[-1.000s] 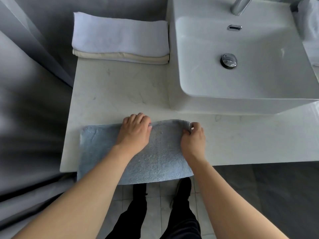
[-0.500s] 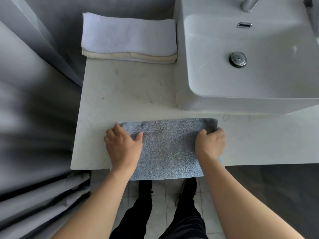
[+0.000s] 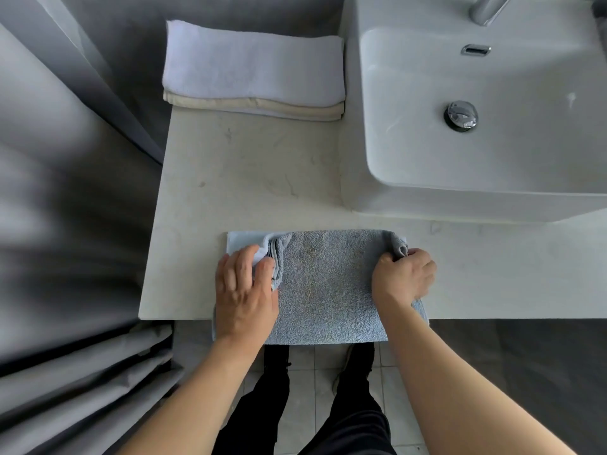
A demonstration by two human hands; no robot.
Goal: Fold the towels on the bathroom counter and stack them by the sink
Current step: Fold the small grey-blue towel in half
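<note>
Blue towel [image 3: 328, 284] lying folded at the counter's [image 3: 236, 178] near edge, overhanging it. Left hand [image 3: 244, 290] rests with fingers spread on its left end; right hand [image 3: 402, 277] pinches its far right corner. Folded towels [image 3: 253, 67] stacked far left of the sink [image 3: 492, 152].

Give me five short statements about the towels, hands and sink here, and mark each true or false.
1. The blue towel hangs partly over the counter's front edge. True.
2. The right hand lies flat and open on the towel. False: its fingers are curled round the towel's right end.
3. The stack of folded towels sits to the left of the sink. True.
4. The stack's top towel is blue. False: it is white, with a cream one beneath.
5. The left hand is inside the sink. False: it rests on the blue towel's left end.
</note>
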